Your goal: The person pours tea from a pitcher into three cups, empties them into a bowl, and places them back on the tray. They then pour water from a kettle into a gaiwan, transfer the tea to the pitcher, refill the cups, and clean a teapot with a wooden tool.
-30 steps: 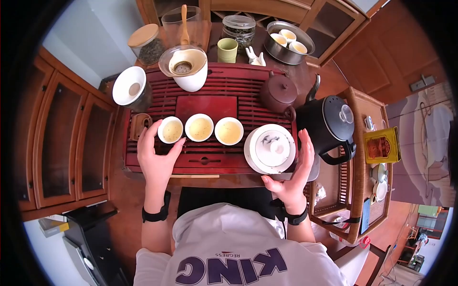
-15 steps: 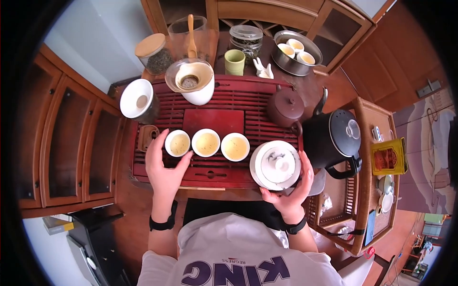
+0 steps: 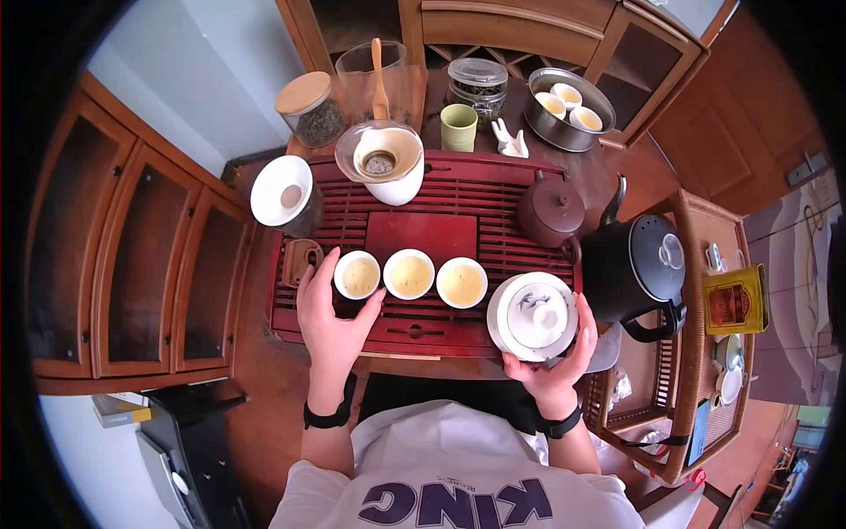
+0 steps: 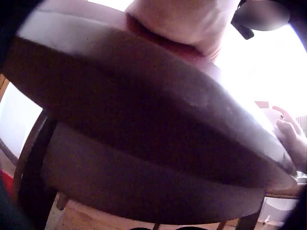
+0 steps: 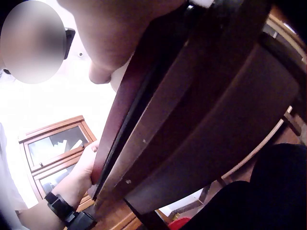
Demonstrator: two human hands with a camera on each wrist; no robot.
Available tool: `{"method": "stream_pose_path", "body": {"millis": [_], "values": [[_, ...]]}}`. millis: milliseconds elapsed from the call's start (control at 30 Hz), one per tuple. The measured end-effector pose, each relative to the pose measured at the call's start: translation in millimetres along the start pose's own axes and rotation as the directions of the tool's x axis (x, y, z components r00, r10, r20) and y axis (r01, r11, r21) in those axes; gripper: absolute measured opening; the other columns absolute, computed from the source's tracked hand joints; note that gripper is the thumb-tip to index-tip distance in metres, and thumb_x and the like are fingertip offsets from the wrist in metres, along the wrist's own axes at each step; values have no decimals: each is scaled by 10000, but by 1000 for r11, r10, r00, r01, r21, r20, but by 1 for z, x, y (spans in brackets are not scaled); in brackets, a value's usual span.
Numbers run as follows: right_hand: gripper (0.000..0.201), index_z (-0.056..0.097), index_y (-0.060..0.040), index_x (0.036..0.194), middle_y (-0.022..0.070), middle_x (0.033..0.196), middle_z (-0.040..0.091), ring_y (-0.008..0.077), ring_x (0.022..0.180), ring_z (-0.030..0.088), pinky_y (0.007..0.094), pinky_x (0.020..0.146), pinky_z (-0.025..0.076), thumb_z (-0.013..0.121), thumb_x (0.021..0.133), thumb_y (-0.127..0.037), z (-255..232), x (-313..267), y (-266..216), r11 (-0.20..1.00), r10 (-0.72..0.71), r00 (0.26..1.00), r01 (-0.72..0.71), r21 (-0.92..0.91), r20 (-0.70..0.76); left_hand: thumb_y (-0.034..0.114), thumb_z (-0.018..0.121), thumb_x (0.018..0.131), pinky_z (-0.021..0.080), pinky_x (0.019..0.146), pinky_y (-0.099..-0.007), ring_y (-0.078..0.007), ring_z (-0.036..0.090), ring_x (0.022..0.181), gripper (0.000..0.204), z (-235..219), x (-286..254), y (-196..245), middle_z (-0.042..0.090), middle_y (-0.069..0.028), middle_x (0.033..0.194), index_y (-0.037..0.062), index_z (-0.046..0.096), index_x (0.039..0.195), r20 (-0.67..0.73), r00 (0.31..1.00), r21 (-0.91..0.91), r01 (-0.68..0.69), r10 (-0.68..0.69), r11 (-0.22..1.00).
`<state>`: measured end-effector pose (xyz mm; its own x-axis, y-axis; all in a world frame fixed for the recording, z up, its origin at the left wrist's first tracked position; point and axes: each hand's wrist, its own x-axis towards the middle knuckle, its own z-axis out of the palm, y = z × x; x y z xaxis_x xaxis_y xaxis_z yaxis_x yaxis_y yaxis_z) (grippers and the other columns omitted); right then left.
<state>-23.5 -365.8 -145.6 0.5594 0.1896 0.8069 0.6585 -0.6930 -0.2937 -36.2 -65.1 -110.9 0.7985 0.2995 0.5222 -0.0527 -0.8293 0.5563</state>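
Observation:
Three white cups of pale yellow tea stand in a row on the red slatted tray [image 3: 423, 339]: a left cup [image 3: 358, 276], a middle cup [image 3: 409, 275] and a right cup [image 3: 462, 283]. My left hand [image 3: 335, 324] has its thumb and a finger round opposite sides of the left cup. Beside the right cup is a white lidded bowl [image 3: 532, 316] on its saucer; my right hand [image 3: 560, 370] holds it at the lower right, thumb in front and fingers along its right side. Both wrist views show mainly the table's underside, with the held things hidden.
Behind the cups are a white pitcher with a strainer [image 3: 392, 167] and a brown teapot [image 3: 552, 210]. A black kettle [image 3: 636, 264] stands right of the tray. A metal bowl of cups [image 3: 564, 123] and jars line the back; a wicker cart [image 3: 683, 326] is at the right.
My right hand has closed in on the lidded bowl, from apart to against it. My left hand stays round the left cup. The head view has shifted, so the whole scene sits lower and farther right.

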Motion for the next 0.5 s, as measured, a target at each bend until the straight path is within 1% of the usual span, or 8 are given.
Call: {"method": "stream_pose_path", "body": {"millis": [233, 300, 433, 500], "values": [[1080, 166, -60, 1533, 347, 1427, 410, 472, 1252, 517, 539, 1036, 441, 761, 790, -570, 2, 1, 0, 1000, -3, 1000, 3, -8, 3, 180, 884, 686, 425, 1064, -512, -368, 591, 1161, 728, 0, 2, 0, 669, -113, 1220, 62, 574, 1334, 8, 999, -25, -37, 37, 999], [1070, 172, -61, 1529, 346, 1425, 414, 472, 1250, 518, 540, 1032, 445, 760, 792, -566, 2, 2, 0, 1000, -3, 1000, 3, -10, 5, 177, 883, 689, 426, 1058, -503, -352, 597, 1154, 755, 2, 0, 0, 676, -113, 1208, 61, 555, 1359, -7, 1000, -42, 29, -29, 999], [1038, 192, -74, 1520, 344, 1418, 427, 472, 1243, 520, 543, 1019, 458, 759, 796, -556, 1, 4, -1, 999, -6, 1000, 7, -44, 14, 171, 880, 693, 423, 1056, -496, -337, 604, 1140, 787, 1, 1, -1, 686, -123, 1174, 55, 528, 1387, -1, 1000, -30, 15, -15, 999], [1027, 202, -78, 1516, 343, 1417, 429, 473, 1242, 520, 544, 1018, 460, 760, 797, -552, 1, 3, -2, 999, -3, 1000, 4, -44, 16, 173, 877, 695, 417, 1059, -491, -330, 608, 1129, 801, 1, 0, -1, 697, -136, 1132, 51, 513, 1398, 11, 999, -74, 47, -47, 996]]}}
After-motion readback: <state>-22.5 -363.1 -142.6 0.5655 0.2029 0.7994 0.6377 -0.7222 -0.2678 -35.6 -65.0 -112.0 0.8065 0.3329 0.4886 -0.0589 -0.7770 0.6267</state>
